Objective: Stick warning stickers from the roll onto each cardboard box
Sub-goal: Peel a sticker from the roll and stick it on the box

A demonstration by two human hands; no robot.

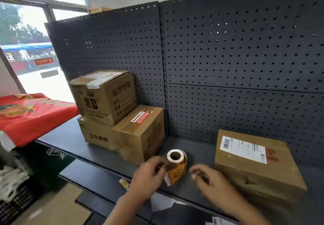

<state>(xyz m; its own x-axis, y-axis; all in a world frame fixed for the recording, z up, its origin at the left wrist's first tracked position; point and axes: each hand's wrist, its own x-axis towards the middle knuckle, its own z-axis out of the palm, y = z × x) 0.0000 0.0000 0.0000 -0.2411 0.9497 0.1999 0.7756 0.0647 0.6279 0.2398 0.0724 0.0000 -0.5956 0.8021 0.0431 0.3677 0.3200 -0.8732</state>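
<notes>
A roll of orange warning stickers (177,161) with a white core stands on the dark shelf (87,147), its loose strip hanging toward me. My left hand (149,177) grips the roll from the left. My right hand (208,181), blurred, hovers just right of the roll with fingers curled and nothing visible in them. To the right lies a flat cardboard box (259,165) with a white shipping label. At left stand three boxes: one with a sticker on top (142,132), one with dark print (98,137), and one stacked on them (105,95).
A dark pegboard wall (228,58) backs the shelf. A red cloth (31,114) covers a surface at left below a window. A lower shelf edge (98,177) and papers (168,205) lie under my hands.
</notes>
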